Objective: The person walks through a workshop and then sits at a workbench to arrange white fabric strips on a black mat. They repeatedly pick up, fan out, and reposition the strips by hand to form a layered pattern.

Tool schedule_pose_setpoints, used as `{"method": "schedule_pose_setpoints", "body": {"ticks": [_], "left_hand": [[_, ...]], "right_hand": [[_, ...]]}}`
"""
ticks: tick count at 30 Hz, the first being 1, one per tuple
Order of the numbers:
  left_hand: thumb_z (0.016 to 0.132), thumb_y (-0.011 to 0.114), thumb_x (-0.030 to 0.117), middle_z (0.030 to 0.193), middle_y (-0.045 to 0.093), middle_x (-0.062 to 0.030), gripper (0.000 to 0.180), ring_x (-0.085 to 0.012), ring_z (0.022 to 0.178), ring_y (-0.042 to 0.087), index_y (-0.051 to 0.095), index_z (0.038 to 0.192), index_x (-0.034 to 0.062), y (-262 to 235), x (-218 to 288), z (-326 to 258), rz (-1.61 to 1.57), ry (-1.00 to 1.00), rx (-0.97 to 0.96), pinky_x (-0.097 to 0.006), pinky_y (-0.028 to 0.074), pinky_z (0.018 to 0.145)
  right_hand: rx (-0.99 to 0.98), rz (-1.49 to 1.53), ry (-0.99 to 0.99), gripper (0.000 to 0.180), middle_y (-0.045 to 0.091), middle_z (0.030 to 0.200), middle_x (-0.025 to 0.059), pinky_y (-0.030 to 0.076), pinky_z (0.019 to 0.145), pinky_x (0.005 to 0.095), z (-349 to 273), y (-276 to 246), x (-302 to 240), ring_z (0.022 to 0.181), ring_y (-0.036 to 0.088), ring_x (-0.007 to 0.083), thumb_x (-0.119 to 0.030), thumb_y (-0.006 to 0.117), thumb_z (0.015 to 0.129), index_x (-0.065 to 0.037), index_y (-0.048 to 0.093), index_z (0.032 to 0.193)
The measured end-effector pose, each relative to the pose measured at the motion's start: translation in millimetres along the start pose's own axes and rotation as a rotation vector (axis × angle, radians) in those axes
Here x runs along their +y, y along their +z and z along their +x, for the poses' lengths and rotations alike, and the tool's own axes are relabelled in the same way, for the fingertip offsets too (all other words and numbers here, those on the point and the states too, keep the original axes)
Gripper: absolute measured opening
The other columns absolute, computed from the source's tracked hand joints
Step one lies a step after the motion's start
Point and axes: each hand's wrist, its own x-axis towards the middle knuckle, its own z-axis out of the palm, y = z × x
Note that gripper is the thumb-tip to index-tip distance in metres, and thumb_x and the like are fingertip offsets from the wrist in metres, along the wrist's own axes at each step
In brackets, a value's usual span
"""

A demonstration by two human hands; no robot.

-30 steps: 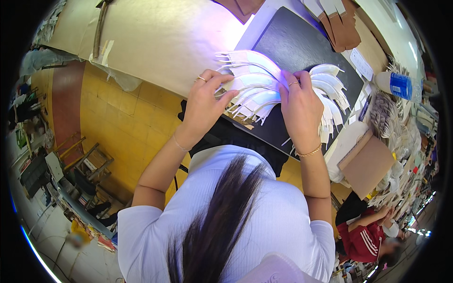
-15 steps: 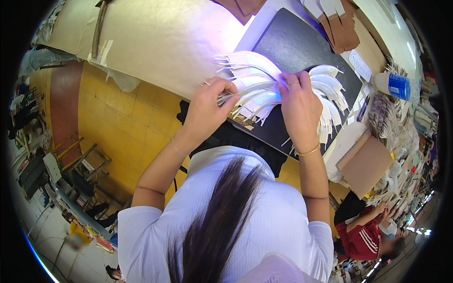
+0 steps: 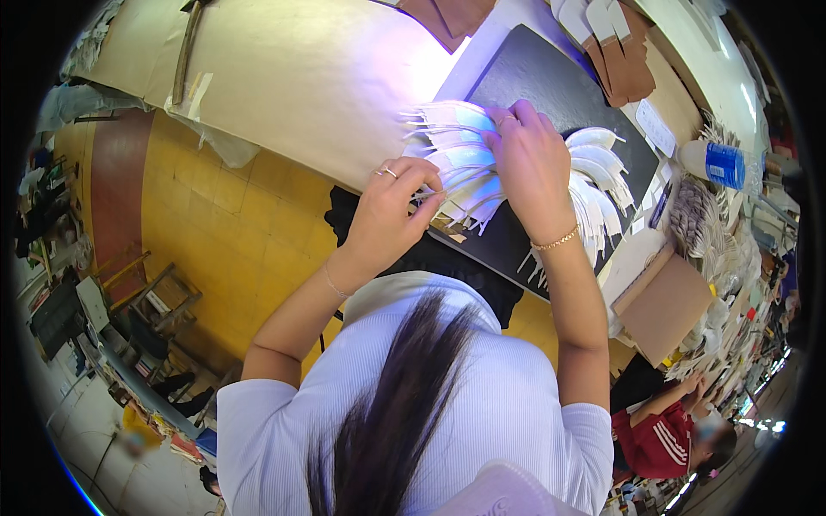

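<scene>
- Your left hand (image 3: pixel 391 211), ring on one finger, pinches the near edge of the white strips (image 3: pixel 460 163); grip closed on them.
- Your right hand (image 3: pixel 529 163), bracelet at wrist, presses flat on the strips' middle, fingers spread, clasping nothing.
- Strips lie fanned on the black mat (image 3: pixel 551 95) on the bench (image 3: pixel 301 77).
- Right, further off: cardboard box (image 3: pixel 667 305), a bottle (image 3: pixel 714 163).
- Far end: brown cutouts (image 3: pixel 624 60).
</scene>
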Motion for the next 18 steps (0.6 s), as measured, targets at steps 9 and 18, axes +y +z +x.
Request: {"method": "schedule_pose_setpoints", "body": {"ticks": [9,18], "left_hand": [[0.084,0.07,0.005,0.105,0.067,-0.0089,0.011,-0.0307,0.105,0.06,0.063,0.092,0.0054,-0.7,0.1,-2.2,0.013,0.007,0.004,-0.043,0.044,0.094],[0.085,0.07,0.006,0.108,0.069,-0.0104,0.01,-0.0316,0.107,0.06,0.063,0.092,0.005,2.3,4.9,-10.8,-0.053,-0.039,-0.011,-0.042,0.045,0.095]], "right_hand": [[0.199,0.146,-0.097,0.014,0.064,0.095,0.0105,0.048,0.08,0.0429,-10.4,7.1,2.2,0.089,0.06,0.0316,-0.008,0.07,0.085,-0.004,0.065,0.098],[-0.04,0.391,-0.112,0.014,0.064,0.088,0.0114,0.047,0.081,0.0425,-20.9,-9.0,13.5,0.089,0.06,0.0331,-0.004,0.067,0.086,-0.005,0.06,0.097]]}}
